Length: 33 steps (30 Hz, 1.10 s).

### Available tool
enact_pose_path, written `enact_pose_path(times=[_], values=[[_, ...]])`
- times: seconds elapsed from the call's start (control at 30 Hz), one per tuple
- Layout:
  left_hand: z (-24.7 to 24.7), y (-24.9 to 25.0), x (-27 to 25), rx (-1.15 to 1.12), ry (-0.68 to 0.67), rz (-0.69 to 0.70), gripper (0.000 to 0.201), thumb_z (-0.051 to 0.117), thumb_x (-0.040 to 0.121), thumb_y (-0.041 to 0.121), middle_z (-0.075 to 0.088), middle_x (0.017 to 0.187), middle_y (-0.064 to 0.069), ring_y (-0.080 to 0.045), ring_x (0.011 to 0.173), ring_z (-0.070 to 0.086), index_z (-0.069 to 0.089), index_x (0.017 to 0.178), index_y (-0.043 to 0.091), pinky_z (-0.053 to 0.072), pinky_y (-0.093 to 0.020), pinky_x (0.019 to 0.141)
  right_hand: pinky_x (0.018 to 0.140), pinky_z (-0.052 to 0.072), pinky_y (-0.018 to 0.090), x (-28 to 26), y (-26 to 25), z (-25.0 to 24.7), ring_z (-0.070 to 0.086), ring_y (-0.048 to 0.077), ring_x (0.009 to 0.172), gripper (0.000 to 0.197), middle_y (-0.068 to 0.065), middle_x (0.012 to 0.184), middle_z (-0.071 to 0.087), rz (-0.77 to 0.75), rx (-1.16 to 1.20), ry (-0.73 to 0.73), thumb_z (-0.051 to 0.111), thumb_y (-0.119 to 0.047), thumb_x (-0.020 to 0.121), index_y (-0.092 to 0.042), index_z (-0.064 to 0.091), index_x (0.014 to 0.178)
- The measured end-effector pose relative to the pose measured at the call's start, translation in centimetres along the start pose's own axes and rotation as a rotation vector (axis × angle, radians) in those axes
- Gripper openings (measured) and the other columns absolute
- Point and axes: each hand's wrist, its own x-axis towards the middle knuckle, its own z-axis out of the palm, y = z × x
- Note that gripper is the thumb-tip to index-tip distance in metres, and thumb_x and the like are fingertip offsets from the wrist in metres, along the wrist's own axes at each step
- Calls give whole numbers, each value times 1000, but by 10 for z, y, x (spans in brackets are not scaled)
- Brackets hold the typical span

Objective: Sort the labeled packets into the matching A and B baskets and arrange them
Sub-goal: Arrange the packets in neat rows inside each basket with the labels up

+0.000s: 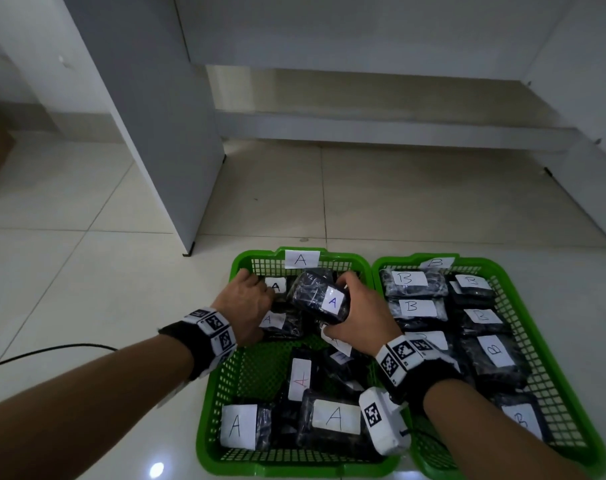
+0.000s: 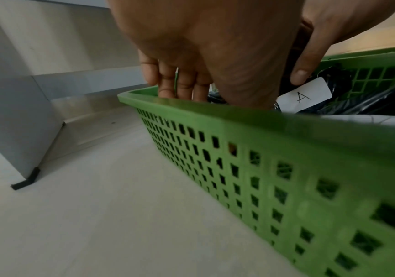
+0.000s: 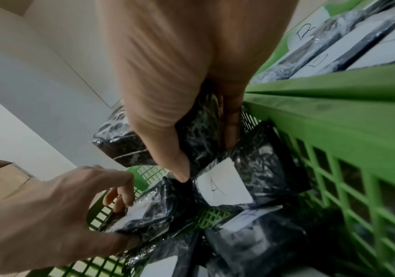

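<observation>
Two green baskets stand side by side on the floor: basket A on the left and basket B on the right, each with a paper letter tag on its far wall. Both hold several black wrapped packets with white labels. My right hand grips a black packet marked A, tilted above the far end of basket A; its wrapped end shows as the held packet. My left hand reaches into the far left corner, fingers and thumb curled round another A packet lying there.
A white cabinet panel with a black foot stands on the tiles just left of basket A. A black cable runs over the floor at the left. A cardboard box sits further left. A low plinth crosses behind the baskets.
</observation>
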Motion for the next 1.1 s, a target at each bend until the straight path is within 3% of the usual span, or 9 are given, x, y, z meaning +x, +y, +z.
enact_pose_path(times=[0.1, 0.2, 0.43, 0.6, 0.7, 0.87, 1.03, 1.1], values=[[0, 1, 1, -40, 5, -53, 59, 59, 77, 59, 63, 111, -3, -25, 101, 54, 55, 117, 16, 32, -40, 99, 66, 59, 32, 1, -2, 0, 65, 10, 80, 67, -9, 96, 66, -31, -28, 9, 91, -32, 60, -28, 44, 108], [3, 1, -1, -70, -1, -69, 56, 59, 78, 57, 64, 112, -2, -25, 104, 54, 55, 118, 17, 31, -40, 99, 61, 53, 23, -1, -6, -1, 63, 10, 80, 65, -9, 98, 64, -61, -67, -6, 90, -34, 63, -28, 45, 108], [6, -7, -4, -131, 28, -98, 79, 57, 65, 78, 61, 113, 3, -21, 105, 53, 52, 121, 22, 30, -38, 103, 68, 54, 28, -2, -9, -4, 61, 12, 86, 70, -9, 102, 60, -77, -81, 6, 92, -39, 60, -28, 42, 107], [4, -10, -10, -193, 88, -90, 85, 50, 58, 87, 61, 106, 7, -18, 99, 51, 52, 115, 25, 30, -38, 100, 62, 57, 29, -3, -9, -5, 61, 6, 81, 70, -10, 99, 58, -81, -26, -49, 86, -31, 61, -30, 36, 109], [-3, -17, -16, -320, 191, -107, 77, 41, 61, 92, 57, 99, 11, -15, 97, 49, 49, 106, 29, 28, -39, 103, 64, 54, 26, -1, -8, -6, 61, 9, 84, 63, -9, 99, 58, -75, 15, -10, 84, -34, 63, -28, 43, 110], [-4, -38, -19, -614, 425, -180, 65, 53, 72, 70, 57, 113, 11, -15, 111, 52, 47, 120, 28, 24, -41, 109, 83, 50, 30, 11, -12, -9, 49, 12, 103, 66, -7, 108, 46, -119, -82, 113, 82, -43, 58, -26, 60, 118], [-5, -44, -16, -809, 472, -15, 79, 69, 71, 46, 50, 136, 6, -14, 126, 47, 38, 141, 26, 34, -39, 110, 83, 49, 30, 23, -26, -3, 52, 13, 100, 57, -6, 105, 52, -163, -112, 36, 86, -28, 63, -21, 66, 115], [-1, -43, -15, -825, 461, 35, 80, 72, 73, 42, 53, 136, 5, -13, 123, 51, 39, 144, 25, 38, -38, 107, 80, 47, 28, 28, -29, 1, 55, 15, 98, 53, -5, 103, 55, -172, -98, 41, 87, -24, 63, -19, 67, 112]])
